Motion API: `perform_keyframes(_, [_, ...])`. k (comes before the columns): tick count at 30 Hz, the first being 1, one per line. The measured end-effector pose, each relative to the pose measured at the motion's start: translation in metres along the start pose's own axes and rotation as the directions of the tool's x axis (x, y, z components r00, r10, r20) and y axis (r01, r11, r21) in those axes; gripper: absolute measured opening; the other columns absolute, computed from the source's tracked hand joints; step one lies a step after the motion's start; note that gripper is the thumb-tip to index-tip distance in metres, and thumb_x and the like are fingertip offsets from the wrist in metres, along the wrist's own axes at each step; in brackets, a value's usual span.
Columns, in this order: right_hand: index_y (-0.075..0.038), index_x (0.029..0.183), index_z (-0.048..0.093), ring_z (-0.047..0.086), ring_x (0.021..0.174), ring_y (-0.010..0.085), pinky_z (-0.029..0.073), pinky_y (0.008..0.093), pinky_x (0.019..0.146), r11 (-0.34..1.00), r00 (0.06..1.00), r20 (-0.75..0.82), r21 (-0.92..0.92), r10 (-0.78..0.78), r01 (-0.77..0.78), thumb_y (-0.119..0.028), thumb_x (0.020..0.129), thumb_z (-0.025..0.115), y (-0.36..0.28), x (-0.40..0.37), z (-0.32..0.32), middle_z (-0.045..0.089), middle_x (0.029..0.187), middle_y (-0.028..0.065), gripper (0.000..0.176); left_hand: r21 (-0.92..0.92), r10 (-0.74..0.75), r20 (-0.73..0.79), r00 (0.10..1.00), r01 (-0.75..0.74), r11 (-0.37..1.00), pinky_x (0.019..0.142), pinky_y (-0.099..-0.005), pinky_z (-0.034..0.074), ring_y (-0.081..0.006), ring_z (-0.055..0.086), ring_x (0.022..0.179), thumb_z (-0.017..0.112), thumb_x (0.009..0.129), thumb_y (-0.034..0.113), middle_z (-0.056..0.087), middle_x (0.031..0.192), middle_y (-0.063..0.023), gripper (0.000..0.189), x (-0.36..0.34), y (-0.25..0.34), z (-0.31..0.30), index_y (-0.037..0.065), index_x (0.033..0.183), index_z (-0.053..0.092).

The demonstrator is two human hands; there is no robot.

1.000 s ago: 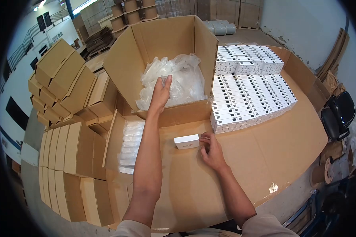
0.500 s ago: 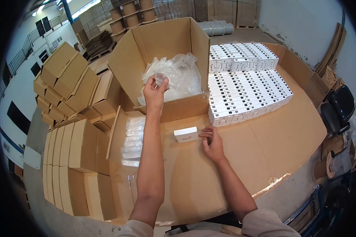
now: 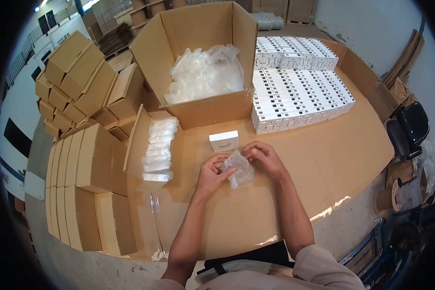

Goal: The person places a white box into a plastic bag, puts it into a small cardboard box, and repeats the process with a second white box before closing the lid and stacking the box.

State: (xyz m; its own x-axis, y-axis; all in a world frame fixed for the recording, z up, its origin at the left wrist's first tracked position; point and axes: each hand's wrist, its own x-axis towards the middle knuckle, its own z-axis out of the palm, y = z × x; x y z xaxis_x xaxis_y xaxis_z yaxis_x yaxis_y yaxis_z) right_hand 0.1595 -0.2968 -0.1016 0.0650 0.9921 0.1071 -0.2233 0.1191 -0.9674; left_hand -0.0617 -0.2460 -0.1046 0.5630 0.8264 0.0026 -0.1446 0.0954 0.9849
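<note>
A crumpled clear plastic bag [image 3: 240, 174] is between my hands, low over the cardboard-covered table. My left hand [image 3: 211, 175] grips its left side, thumb on top. At its upper right edge, the fingers of my right hand [image 3: 266, 158] are closed in a pinch on the plastic. Just beyond the bag stands a small white box [image 3: 224, 142] with faint print on its front. Past that, a large open carton [image 3: 212, 110] holds a heap of similar clear bags [image 3: 208, 72].
Rows of white boxes [image 3: 302, 99] are stacked at the back right. An open carton [image 3: 133, 140] with bagged items [image 3: 158, 150] lies left of my hands. Brown cartons [image 3: 89, 169] are piled farther left. A black chair [image 3: 411, 128] stands beyond the table's right edge.
My left hand has come down from the large carton with a clear bag, to in front of the white box. My right hand has moved from beside the box onto the bag's edge.
</note>
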Motion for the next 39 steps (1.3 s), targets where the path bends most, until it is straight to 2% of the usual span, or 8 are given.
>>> perform_keyframes(7, [-0.003, 0.101, 0.067, 0.062, 0.085, 0.0049, 0.049, 0.0233, 0.074, 0.961, 0.982, 0.025, -0.213, 0.188, -0.178, -0.006, 0.097, 0.073, 0.005, 0.001, 0.008, 0.069, 0.095, 0.0006, 0.008, 0.041, -0.046, -0.027, 0.999, 0.047, 0.998, 0.067, -0.0206, 0.051, -0.0055, 0.065, 0.079, 0.069, 0.095, -0.002, 0.073, 0.092, -0.0039, 0.020, 0.006, -0.013, 0.004, -0.002, 0.115, 0.064])
perform_keyframes(13, [-0.005, 0.088, 0.061, 0.058, 0.080, 0.0029, 0.047, 0.0237, 0.071, 0.993, 0.997, 0.034, -0.101, 0.064, -0.061, -0.010, 0.102, 0.069, 0.021, 0.007, 0.002, 0.063, 0.084, -0.0047, 0.016, 0.031, -0.019, -0.154, 0.988, 0.024, 0.999, 0.057, -0.0207, 0.043, -0.0026, 0.057, 0.070, 0.057, 0.095, -0.004, 0.066, 0.085, 0.0002, 0.012, 0.009, -0.030, -0.011, 0.002, 0.104, 0.062])
perform_keyframes(19, [-0.006, 0.097, 0.057, 0.055, 0.078, 0.0024, 0.044, 0.0226, 0.068, 0.996, 0.998, 0.027, -0.072, -0.054, 0.056, -0.012, 0.105, 0.064, 0.023, 0.010, 0.014, 0.061, 0.082, -0.0045, 0.012, -0.242, 0.081, -0.246, 0.966, -0.142, 0.960, 0.062, -0.0217, 0.045, -0.0031, 0.056, 0.073, 0.055, 0.101, 0.006, 0.065, 0.089, 0.0000, 0.005, 0.015, -0.046, -0.018, 0.004, 0.105, 0.058])
perform_keyframes(22, [-0.006, 0.097, 0.054, 0.048, 0.065, 0.0018, 0.038, 0.0226, 0.057, 0.986, 0.976, -0.136, -0.031, -0.168, 0.165, -0.011, 0.106, 0.061, 0.030, 0.014, 0.033, 0.055, 0.073, -0.0059, 0.012, -0.296, 0.027, -0.435, 0.900, -0.171, 0.940, 0.068, -0.0222, 0.048, -0.0049, 0.058, 0.076, 0.060, 0.104, 0.011, 0.068, 0.094, -0.0017, 0.009, 0.010, -0.019, 0.016, 0.003, 0.107, 0.059])
perform_keyframes(25, [-0.005, 0.097, 0.053, 0.047, 0.061, 0.0025, 0.037, 0.0237, 0.054, 0.956, 0.939, -0.275, -0.259, -0.206, 0.134, -0.014, 0.106, 0.060, 0.034, 0.012, 0.041, 0.053, 0.067, -0.0043, 0.014, -0.140, 0.049, -0.343, 0.938, -0.103, 0.985, 0.071, -0.0236, 0.050, -0.0064, 0.059, 0.076, 0.064, 0.105, 0.014, 0.071, 0.096, -0.0032, 0.014, 0.002, 0.000, 0.030, 0.001, 0.109, 0.059])
perform_keyframes(34, [-0.005, 0.097, 0.053, 0.036, 0.054, 0.0031, 0.027, 0.0273, 0.047, 0.916, 0.738, -0.561, -0.344, -0.375, 0.204, -0.019, 0.109, 0.056, 0.021, 0.012, 0.042, 0.044, 0.060, -0.0057, 0.019, -0.089, -0.082, -0.243, 0.967, 0.062, 0.994, 0.052, -0.0204, 0.041, -0.0057, 0.054, 0.059, 0.067, 0.102, 0.012, 0.066, 0.077, -0.0022, 0.014, 0.000, -0.007, 0.014, 0.002, 0.106, 0.059])
perform_keyframes(37, [-0.005, 0.095, 0.054, 0.036, 0.054, 0.0029, 0.027, 0.0269, 0.047, 0.916, 0.719, -0.587, -0.357, -0.373, 0.184, -0.021, 0.109, 0.056, 0.018, 0.012, 0.032, 0.043, 0.060, -0.0058, 0.022, -0.138, -0.083, -0.214, 0.973, 0.054, 0.989, 0.057, -0.0195, 0.041, -0.0046, 0.053, 0.063, 0.068, 0.101, 0.010, 0.061, 0.076, 0.0006, 0.013, -0.002, -0.010, 0.008, 0.003, 0.105, 0.058])
perform_keyframes(39, [-0.005, 0.094, 0.055, 0.035, 0.053, 0.0030, 0.026, 0.0270, 0.047, 0.927, 0.712, -0.604, -0.320, -0.359, 0.196, -0.023, 0.109, 0.056, 0.015, 0.013, 0.027, 0.042, 0.059, -0.0065, 0.023, -0.032, 0.075, -0.218, 0.973, -0.084, 0.996, 0.061, -0.0194, 0.042, -0.0045, 0.052, 0.067, 0.068, 0.101, 0.009, 0.059, 0.078, 0.0019, 0.014, -0.001, -0.013, 0.006, 0.003, 0.107, 0.057])
